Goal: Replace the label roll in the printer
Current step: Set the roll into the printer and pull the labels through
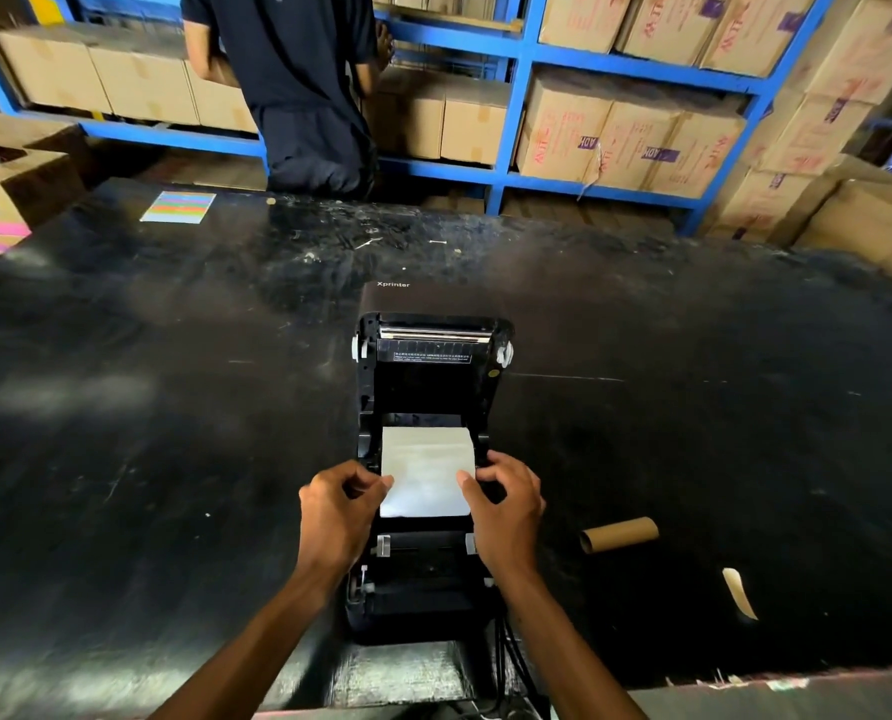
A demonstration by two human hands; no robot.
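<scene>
Both hands are at the open printer, 1 on each side of the white label strip drawn out from the roll seated in the bay. Left hand has its fingers curled in and its thumb tip touching the left edge of the strip; the pinch looks light, and I cannot tell whether the paper is truly clamped. Right hand mirrors it, fingers bent, thumb pressed at the strip's right edge, the other fingers resting near the bay's right wall. Neither hand is spread wide; both are half closed around the paper's edges.

That printer sits on the black table, lid swung up and back, the strip lying flat over the bay toward the person. An empty brown cardboard core lies on the table to the right, well apart from the printer, with a torn paper scrap nearer the table edge. Beyond the table another person stands at blue shelves stacked with cartons.
</scene>
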